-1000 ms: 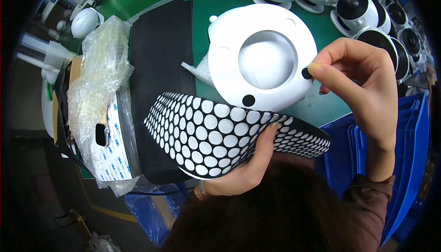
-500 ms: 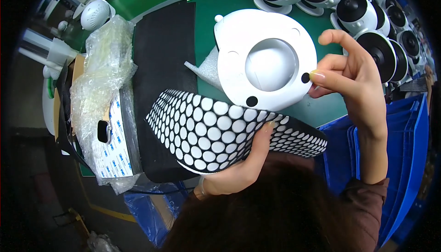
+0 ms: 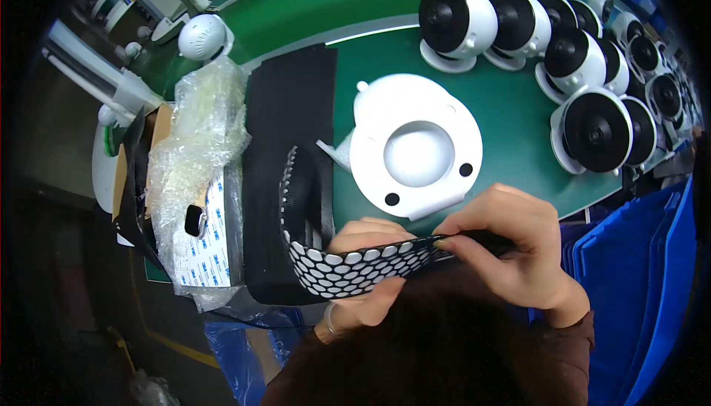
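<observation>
Off the white base (image 3: 374,150) now, the right hand (image 3: 511,243) has come to the dotted strip (image 3: 352,273), thumb and forefinger pinched on its upper edge – whether anything is loose between them I cannot tell – while the left hand (image 3: 361,311) grips it just this side of the base, thumb in front, fingers behind. Bending the strip back and peeling each dot (image 3: 334,259) by its rim should best spare any adhesive. Black with rows of white dots, the strip curls up at its left end; the base bears two black dots (image 3: 392,199)
</observation>
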The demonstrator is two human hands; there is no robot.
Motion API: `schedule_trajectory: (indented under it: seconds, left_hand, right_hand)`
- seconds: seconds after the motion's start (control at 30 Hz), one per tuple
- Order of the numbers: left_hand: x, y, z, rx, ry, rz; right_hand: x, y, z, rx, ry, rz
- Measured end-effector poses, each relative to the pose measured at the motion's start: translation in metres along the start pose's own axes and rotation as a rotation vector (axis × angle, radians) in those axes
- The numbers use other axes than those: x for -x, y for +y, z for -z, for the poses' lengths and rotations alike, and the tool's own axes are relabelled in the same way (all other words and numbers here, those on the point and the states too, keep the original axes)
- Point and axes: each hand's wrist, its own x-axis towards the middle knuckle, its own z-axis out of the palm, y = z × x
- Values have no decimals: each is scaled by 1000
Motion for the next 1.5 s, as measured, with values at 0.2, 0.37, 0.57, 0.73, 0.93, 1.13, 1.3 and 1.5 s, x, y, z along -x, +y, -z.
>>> schedule_trajectory:
  seconds: [0.2, 0.37, 0.57, 0.73, 0.93, 1.13, 1.3, 1.5]
  left_hand:
    - [2, 13, -13, -150, 138, 158]
    - [4, 23, -16, -290, 192, 198]
    - [-1, 21, -27, -314, 213, 180]
    - [2, 16, -27, -344, 304, 115]
    - [2, 17, -26, -468, 338, 94]
    - [2, 12, -23, -596, 327, -24]
    - [-5, 18, -25, -505, 313, 76]
    - [-8, 18, -26, -479, 390, 113]
  right_hand:
    - [-4, -2, -1, 250, 131, 299]
    - [0, -6, -5, 353, 198, 386]
    - [2, -6, -5, 489, 222, 413]
    - [1, -6, -8, 448, 229, 382]
    - [-8, -12, 1, 209, 91, 136]
    - [-7, -10, -6, 406, 185, 334]
    - [-6, -10, -9, 474, 194, 365]
    - [-6, -6, -12, 547, 235, 434]
